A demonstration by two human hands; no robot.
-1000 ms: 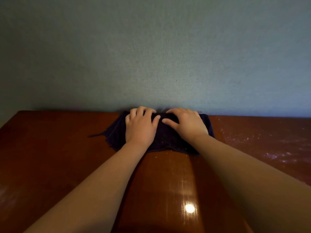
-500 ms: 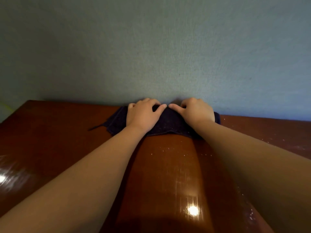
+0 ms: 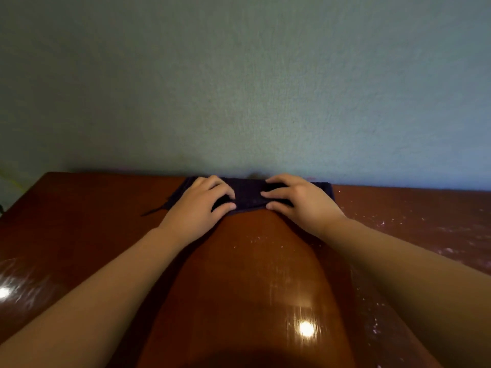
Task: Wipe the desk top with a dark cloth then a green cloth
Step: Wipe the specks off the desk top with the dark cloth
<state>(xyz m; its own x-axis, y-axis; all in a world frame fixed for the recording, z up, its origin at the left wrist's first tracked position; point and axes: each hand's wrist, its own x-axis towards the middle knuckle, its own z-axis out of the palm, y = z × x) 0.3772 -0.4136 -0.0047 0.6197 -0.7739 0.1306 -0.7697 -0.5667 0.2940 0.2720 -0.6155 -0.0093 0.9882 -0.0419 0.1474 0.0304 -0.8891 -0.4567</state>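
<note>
A dark navy cloth [image 3: 249,193] lies bunched along the far edge of the glossy brown desk top [image 3: 239,274], right against the wall. My left hand [image 3: 199,205] presses on its left part with fingers curled into the fabric. My right hand [image 3: 300,201] presses on its right part, fingers pointing left and gripping a fold. A loose thread trails from the cloth's left corner. No green cloth is in view.
A grey-blue wall [image 3: 239,88] rises directly behind the desk. White dust specks [image 3: 398,229] cover the desk's right side. The desk's left corner [image 3: 47,176] shows at the far left. Light glares off the surface near me.
Both hands have pushed the cloth farther away to the wall edge and it has bunched narrower. The fingers have shifted from flat to gripping the fabric.
</note>
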